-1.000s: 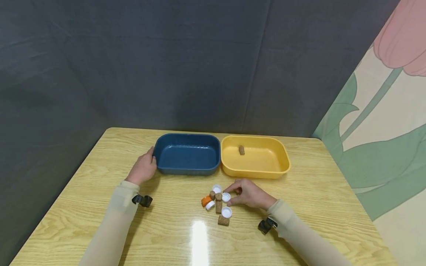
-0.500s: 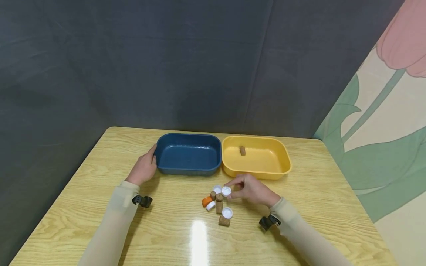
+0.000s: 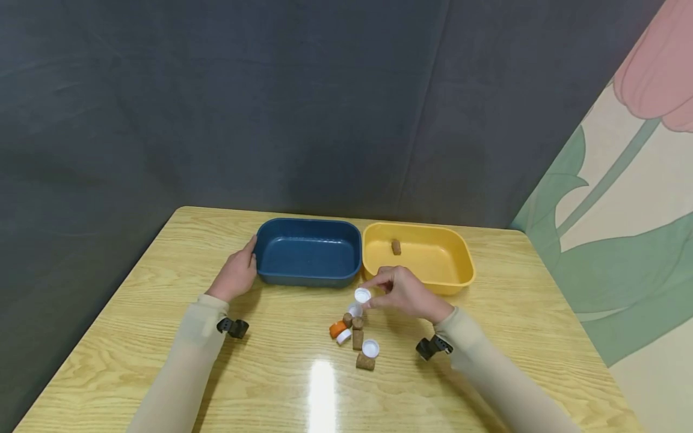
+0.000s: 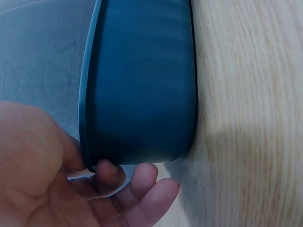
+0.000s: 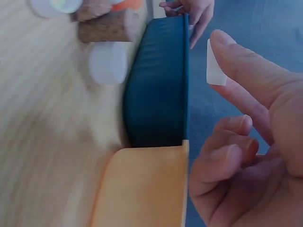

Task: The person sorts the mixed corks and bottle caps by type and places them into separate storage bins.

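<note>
Between thumb and index finger, my right hand [image 3: 408, 293] pinches a white bottle cap [image 3: 362, 295], held up over the pile in front of the bins; the right wrist view shows the cap [image 5: 216, 64] edge-on, the other fingers curled. My left hand [image 3: 236, 272] holds the left end of the blue plastic bin [image 3: 308, 281], its fingers [image 4: 144, 177] curled at the rim corner. Below the right hand lie several brown corks [image 3: 358, 340], an orange bottle cap [image 3: 337, 329] and more white caps [image 3: 370, 347]. Beside the blue bin stands a yellow bin [image 3: 470, 270].
One cork [image 3: 396, 247] lies in the yellow bin. Both bins stand side by side toward the back of the wooden table [image 3: 260, 373], before a dark cloth [image 3: 303, 108]. A floral wall [image 3: 639, 240] borders the right side.
My right hand has lifted the white cap from the pile and carried it up and slightly left, toward the bins. The left hand stays at the blue bin.
</note>
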Demonstrator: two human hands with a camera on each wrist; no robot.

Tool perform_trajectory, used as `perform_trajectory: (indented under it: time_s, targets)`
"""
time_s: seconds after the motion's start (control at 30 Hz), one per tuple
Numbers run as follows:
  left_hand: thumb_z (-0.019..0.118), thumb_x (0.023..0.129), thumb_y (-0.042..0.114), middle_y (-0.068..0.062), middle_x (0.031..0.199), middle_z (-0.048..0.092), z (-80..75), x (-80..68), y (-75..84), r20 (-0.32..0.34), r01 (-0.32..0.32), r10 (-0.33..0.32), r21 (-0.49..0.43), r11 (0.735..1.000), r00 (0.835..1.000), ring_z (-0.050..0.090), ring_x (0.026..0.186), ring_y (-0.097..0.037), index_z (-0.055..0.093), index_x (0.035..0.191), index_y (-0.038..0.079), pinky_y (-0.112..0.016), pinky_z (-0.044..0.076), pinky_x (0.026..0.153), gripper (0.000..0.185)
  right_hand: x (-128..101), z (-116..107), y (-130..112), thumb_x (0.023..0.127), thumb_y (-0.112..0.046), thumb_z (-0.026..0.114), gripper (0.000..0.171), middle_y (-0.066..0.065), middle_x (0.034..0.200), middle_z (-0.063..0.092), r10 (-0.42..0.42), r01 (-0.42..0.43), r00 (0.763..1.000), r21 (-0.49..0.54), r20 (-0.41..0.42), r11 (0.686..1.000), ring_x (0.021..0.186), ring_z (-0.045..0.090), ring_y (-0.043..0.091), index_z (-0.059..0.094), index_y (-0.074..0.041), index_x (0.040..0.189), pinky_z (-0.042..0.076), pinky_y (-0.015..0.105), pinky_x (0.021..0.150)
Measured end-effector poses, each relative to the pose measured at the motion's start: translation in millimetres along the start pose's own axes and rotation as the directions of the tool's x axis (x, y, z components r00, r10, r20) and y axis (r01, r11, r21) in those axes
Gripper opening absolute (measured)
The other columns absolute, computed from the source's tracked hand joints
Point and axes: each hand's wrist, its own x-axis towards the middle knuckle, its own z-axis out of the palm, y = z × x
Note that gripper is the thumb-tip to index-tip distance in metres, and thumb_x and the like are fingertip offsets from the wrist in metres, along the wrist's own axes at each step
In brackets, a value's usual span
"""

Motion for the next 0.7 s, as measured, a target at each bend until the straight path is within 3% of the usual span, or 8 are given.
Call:
perform_trajectory:
  time_s: [0.07,0.2,0.23,0.33,0.37,0.47,0.57,0.7]
  targets:
    - [0.027,0.107,0.007,-0.037,0.137,0.050,0.0,-0.1,0.7,0.005,0.000,0.000,-0.004,1.000,1.000,0.056,0.079,-0.029,0.012,0.157,-0.008,-0.046,0.044,0.084,0.054,4.0,-2.1,-2.8,0.077,-0.019,0.088,0.030,-0.006,0.068,0.046,-0.012,0.012,1.000,-0.009,-0.005,1.000,0.064,0.042,0.012,0.081,-0.014,0.105,0.032,0.022,0.058]
    - [0.026,0.107,0.007,-0.037,0.137,0.049,-0.6,-0.9,2.3,0.018,-0.002,0.002,-0.010,1.000,1.000,0.049,0.066,-0.024,0.010,0.157,-0.009,-0.045,0.044,0.083,0.055,12.8,-6.0,-7.3,0.078,-0.021,0.087,0.030,-0.004,0.070,0.049,-0.021,0.021,1.000,0.007,0.006,1.000,0.065,0.042,0.013,0.080,-0.015,0.107,0.032,0.023,0.059]
    - [0.026,0.107,0.006,-0.038,0.143,0.045,-0.6,-0.8,2.6,0.018,-0.008,0.008,-0.007,1.000,1.000,0.052,0.071,-0.025,0.010,0.156,-0.010,-0.046,0.044,0.084,0.054,15.2,-7.3,-8.9,0.079,-0.021,0.087,0.030,-0.004,0.070,0.049,-0.021,0.021,1.000,0.004,0.009,1.000,0.065,0.042,0.014,0.080,-0.015,0.108,0.032,0.024,0.060]
    - [0.026,0.107,0.006,-0.038,0.149,0.036,-0.1,0.1,2.1,0.020,-0.017,0.017,0.006,1.000,1.000,0.059,0.088,-0.031,0.010,0.155,-0.012,-0.047,0.045,0.088,0.054,23.3,-11.2,-12.1,0.080,-0.022,0.085,0.030,-0.003,0.069,0.049,-0.015,0.015,1.000,-0.030,0.005,0.999,0.066,0.043,0.015,0.080,-0.017,0.109,0.036,0.033,0.084]
    - [0.026,0.107,0.006,-0.038,0.149,0.037,0.5,0.4,1.7,0.021,-0.017,0.016,0.007,1.000,1.000,0.059,0.093,-0.033,0.010,0.155,-0.012,-0.048,0.045,0.088,0.054,26.1,-12.4,-12.9,0.080,-0.022,0.085,0.030,-0.003,0.069,0.049,-0.009,0.009,1.000,-0.039,0.001,0.999,0.066,0.043,0.015,0.080,-0.017,0.110,0.035,0.036,0.084]
    - [0.026,0.107,0.006,-0.038,0.148,0.038,2.2,0.9,0.8,0.021,-0.014,0.014,0.013,1.000,1.000,0.059,0.109,-0.039,0.011,0.155,-0.012,-0.050,0.046,0.094,0.054,34.9,-15.7,-14.9,0.081,-0.024,0.085,0.030,-0.002,0.068,0.049,0.007,-0.008,1.000,-0.051,-0.005,0.999,0.066,0.042,0.016,0.079,-0.018,0.110,0.035,0.037,0.083]
    - [0.026,0.107,0.006,-0.037,0.148,0.038,3.4,0.2,1.3,0.017,-0.014,0.013,0.017,1.000,1.000,0.055,0.122,-0.044,0.011,0.155,-0.012,-0.053,0.044,0.101,0.054,44.0,-17.4,-16.6,0.081,-0.024,0.085,0.030,0.001,0.070,0.053,0.020,-0.020,1.000,-0.030,0.001,0.999,0.066,0.042,0.017,0.079,-0.017,0.109,0.031,0.028,0.060]
    - [0.026,0.106,0.004,-0.038,0.147,0.039,3.2,-0.6,2.1,0.007,-0.025,0.025,0.025,0.999,1.000,0.048,0.130,-0.046,0.012,0.154,-0.014,-0.055,0.041,0.106,0.053,57.9,-18.3,-18.4,0.082,-0.027,0.084,0.029,0.001,0.074,0.058,0.030,-0.029,0.999,-0.053,0.014,0.998,0.063,0.042,0.018,0.079,-0.017,0.109,0.030,0.025,0.057]
